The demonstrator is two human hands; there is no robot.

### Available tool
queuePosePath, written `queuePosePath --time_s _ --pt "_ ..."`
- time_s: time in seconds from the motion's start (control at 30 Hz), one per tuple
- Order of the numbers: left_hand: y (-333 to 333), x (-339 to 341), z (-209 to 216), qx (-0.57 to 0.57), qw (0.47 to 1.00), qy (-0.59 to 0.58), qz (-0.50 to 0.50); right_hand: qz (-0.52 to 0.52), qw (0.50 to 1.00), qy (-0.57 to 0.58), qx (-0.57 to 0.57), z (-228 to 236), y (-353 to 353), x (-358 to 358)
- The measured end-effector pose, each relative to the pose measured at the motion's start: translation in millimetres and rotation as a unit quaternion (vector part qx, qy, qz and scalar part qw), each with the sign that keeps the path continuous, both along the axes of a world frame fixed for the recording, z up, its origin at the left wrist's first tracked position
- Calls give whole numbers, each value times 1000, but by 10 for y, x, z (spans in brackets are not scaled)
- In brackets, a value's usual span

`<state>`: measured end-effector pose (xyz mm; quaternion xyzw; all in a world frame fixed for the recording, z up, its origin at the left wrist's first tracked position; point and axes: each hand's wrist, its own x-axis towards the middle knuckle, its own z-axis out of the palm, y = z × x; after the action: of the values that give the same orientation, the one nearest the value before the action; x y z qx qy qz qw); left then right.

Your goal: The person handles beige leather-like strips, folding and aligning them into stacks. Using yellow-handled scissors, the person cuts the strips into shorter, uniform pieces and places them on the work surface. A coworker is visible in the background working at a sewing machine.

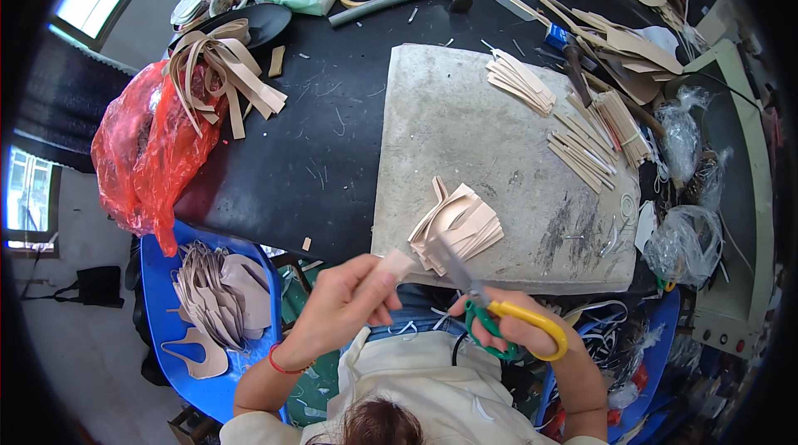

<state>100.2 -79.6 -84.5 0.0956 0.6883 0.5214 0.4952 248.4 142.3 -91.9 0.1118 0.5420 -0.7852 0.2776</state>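
My left hand pinches a small beige strip between thumb and fingers, near the front edge of the stone slab. In my right hand is a pair of scissors with one yellow and one green handle. Their blades point up and left, toward the strip; whether they stand apart is too blurred to tell. Just beyond the blades, a fanned pile of beige strips lies on the slab.
The grey stone slab rests on a black table. Bundles of strips lie at its right. A red plastic bag and a hammer are farther off. Blue bins flank me, the left one holding beige cut pieces.
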Motion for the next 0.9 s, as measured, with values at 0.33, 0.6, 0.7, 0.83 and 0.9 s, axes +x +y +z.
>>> queuePosePath --time_s 0.33,0.6,0.7,0.83,0.9 --pt "444 -300 255 43 987 45 -149 75 992 -13 97 -161 -75 53" --pt "543 -514 223 27 983 45 -176 205 937 81 270 8 235 348" --pt "426 -321 279 37 988 39 -142 -57 983 31 169 251 193 302" --pt "452 -48 301 56 988 52 -134 -274 931 155 187 177 -116 -110" --pt "470 -15 302 59 985 68 -147 -262 932 154 198 218 -156 -279"
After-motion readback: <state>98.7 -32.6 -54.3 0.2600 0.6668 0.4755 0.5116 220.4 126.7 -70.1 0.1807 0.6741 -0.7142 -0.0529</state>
